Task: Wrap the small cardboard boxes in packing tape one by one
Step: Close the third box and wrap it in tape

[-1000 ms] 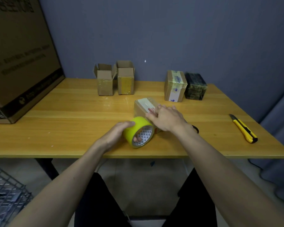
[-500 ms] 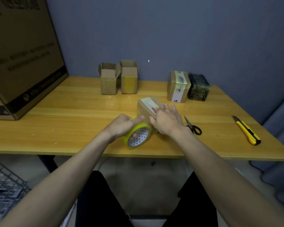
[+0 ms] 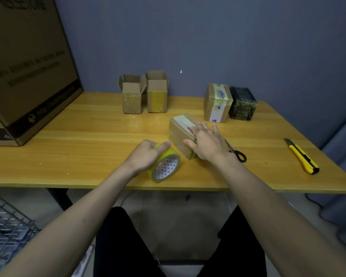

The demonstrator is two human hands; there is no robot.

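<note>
**Mid-wrap on the box, roll in the other hand**

Right hand point(image 3: 206, 144) is lying flat, fingers spread, on top of the small cardboard box point(image 3: 181, 134) near the front middle of the table point(image 3: 88, 136). It's pinning the box down, not gripping it. Left hand point(image 3: 146, 155) is curled around the yellow tape roll point(image 3: 165, 165), thumb over the top of the roll, which sits just left of the box and close to the table's front edge. I can't make out an actual strip of tape running between roll and box, it's too clear to see, so that part's a guess.

Looks to me like one wrapping pass is underway on this box. Next move probably calls for keeping the flat hand pressing while the roll gets pulled around a side, then a cut. The scissors point(image 3: 236, 151) are right behind the right wrist and a yellow utility knife point(image 3: 302, 156) is further right, so either's within reach.

Further back: two open boxes point(image 3: 144, 94) by the wall, likely waiting their turn, and a taped box point(image 3: 218, 102) next to a dark wrapped one point(image 3: 242, 103), likely finished.
</note>
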